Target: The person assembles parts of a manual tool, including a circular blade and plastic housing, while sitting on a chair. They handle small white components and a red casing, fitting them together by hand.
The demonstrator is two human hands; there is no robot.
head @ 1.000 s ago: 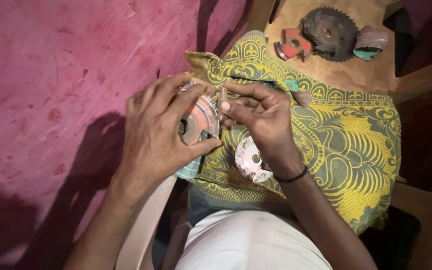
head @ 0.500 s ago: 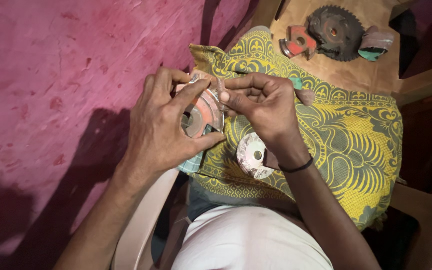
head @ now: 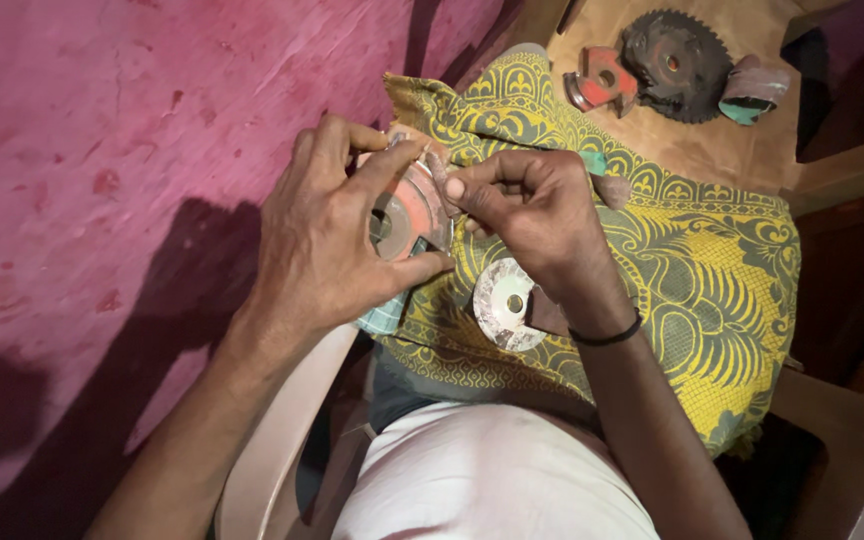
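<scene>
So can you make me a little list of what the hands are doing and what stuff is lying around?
left hand: grips a round reddish disc by its edge, fingers curled around it
right hand: fingertips pinch at the disc's upper edge
lap: yellow-green patterned cloth spread across it
on the cloth: a pale worn disc, just below the right hand
wooden surface beyond: a dark toothed saw blade, a small red piece, a folded abrasive scrap
wrist: black band on the right
floor: pink-red

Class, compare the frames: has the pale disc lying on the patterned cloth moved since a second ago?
No. The pale disc lies at the same spot on the yellow-green cloth, just under the right hand; only the camera shifted.
</scene>
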